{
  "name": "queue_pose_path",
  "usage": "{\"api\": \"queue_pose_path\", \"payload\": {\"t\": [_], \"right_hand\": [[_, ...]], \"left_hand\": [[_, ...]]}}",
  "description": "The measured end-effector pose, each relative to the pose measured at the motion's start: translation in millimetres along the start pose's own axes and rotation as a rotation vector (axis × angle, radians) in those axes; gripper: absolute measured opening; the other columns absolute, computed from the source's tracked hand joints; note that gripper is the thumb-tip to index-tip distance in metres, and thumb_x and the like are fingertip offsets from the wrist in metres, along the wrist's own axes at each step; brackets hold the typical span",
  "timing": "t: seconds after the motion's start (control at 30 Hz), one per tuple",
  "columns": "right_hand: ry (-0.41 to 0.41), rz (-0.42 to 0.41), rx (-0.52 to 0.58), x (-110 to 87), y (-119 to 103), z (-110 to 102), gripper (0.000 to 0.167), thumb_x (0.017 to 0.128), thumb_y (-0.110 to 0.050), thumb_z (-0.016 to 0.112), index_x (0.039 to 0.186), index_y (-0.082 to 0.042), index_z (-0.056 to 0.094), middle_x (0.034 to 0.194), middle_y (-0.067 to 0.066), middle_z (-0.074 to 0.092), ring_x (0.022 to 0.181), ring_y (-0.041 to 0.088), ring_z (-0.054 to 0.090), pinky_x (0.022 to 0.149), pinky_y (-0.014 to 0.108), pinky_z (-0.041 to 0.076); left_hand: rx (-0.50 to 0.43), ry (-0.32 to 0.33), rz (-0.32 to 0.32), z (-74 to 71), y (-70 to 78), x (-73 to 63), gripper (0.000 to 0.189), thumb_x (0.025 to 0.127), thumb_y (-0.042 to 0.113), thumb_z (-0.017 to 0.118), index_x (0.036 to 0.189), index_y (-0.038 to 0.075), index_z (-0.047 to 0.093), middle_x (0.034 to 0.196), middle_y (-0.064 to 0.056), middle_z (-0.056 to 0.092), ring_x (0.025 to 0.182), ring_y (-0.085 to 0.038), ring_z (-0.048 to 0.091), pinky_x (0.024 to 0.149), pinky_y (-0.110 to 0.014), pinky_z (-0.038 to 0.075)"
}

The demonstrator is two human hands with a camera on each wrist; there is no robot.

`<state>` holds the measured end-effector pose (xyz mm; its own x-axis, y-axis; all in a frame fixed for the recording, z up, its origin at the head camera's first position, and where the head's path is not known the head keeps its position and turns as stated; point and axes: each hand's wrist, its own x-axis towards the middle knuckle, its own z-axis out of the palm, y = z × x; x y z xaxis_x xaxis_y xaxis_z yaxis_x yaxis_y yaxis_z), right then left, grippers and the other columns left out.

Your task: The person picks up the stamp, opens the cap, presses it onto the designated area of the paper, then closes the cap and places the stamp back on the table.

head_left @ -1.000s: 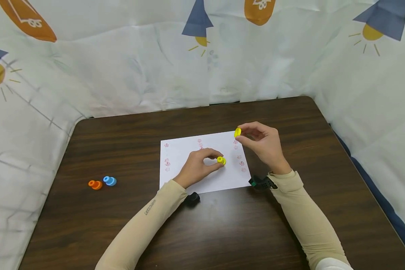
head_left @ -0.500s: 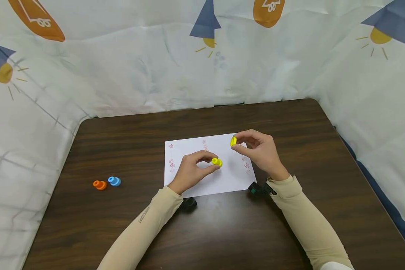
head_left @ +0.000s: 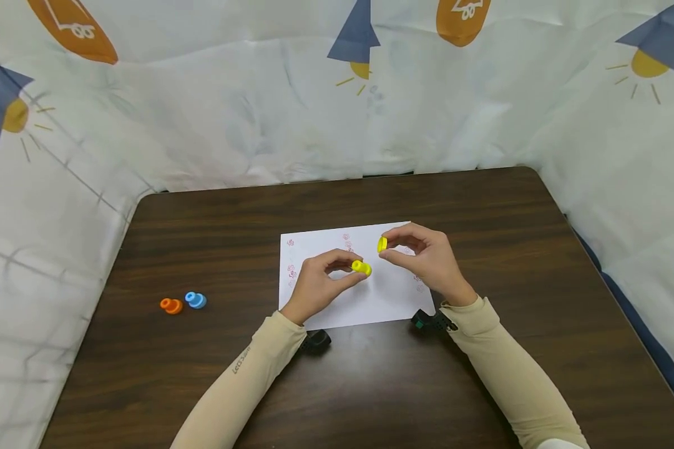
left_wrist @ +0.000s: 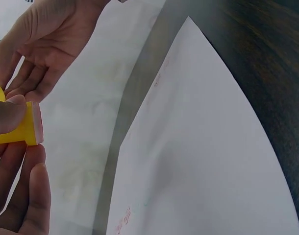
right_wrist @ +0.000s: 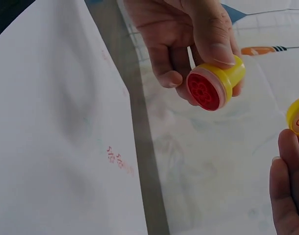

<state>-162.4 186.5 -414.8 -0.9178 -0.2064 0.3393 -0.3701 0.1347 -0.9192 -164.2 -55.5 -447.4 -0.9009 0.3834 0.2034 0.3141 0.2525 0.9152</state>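
- Head view: pinches a yellow stamp (head_left: 362,268) between thumb and fingers of the left hand (head_left: 324,282), up above the white paper (head_left: 354,305).
- Pinches a yellow cap (head_left: 382,244) between thumb and fingers of the right hand (head_left: 424,257), near the stamp, slightly farther off and to the right, with a small gap between.
- From the right wrist, shows the stamp's round red face with a flower pattern and a pale pink rim; shows also a red flower on the cap, partly cut off at the right edge of that view.
- From the left wrist, shows the stamp side-on, with the left thumb across its yellow body and only part of the cap in sight.
- On the paper, small red prints (head_left: 291,274) near the left, far and right edges, some partly behind the hands.
- Left of the paper, well apart from it on the dark brown table (head_left: 404,386), an orange piece (head_left: 171,305) just beside a blue piece (head_left: 195,300).
- Wears long beige sleeves (head_left: 241,380) and a black wrist device (head_left: 316,342) at the left wrist.
- Behind the table, a white cloth (head_left: 230,125) with blue and orange shapes.
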Motion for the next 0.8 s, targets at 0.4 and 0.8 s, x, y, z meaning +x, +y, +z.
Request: {"api": "queue_pose_path", "payload": {"t": [0.4,0.8], "right_hand": [[-0.009,-0.005,0.000,6.4,-2.0,14.1,0.031,0.080,0.008,0.083,0.110,0.003,0.074,0.101,-0.011,0.074,0.093,0.014,0.071,0.093,0.025,0.062],[-0.028,-0.005,0.012,8.9,-6.3,27.9,0.029,0.081,0.008,0.082,0.109,0.004,0.074,0.104,-0.012,0.074,0.094,0.014,0.071,0.094,0.030,0.063]], "left_hand": [[-0.078,0.019,-0.015,-2.4,-6.0,-3.3,0.024,0.085,0.017,0.087,0.107,0.017,0.077,0.106,-0.002,0.079,0.092,-0.014,0.073,0.094,-0.029,0.063],[-0.151,0.029,-0.014,-12.3,-2.9,-2.0,0.026,0.086,0.016,0.085,0.110,0.012,0.076,0.108,-0.006,0.077,0.094,-0.015,0.072,0.096,-0.029,0.062]]}}
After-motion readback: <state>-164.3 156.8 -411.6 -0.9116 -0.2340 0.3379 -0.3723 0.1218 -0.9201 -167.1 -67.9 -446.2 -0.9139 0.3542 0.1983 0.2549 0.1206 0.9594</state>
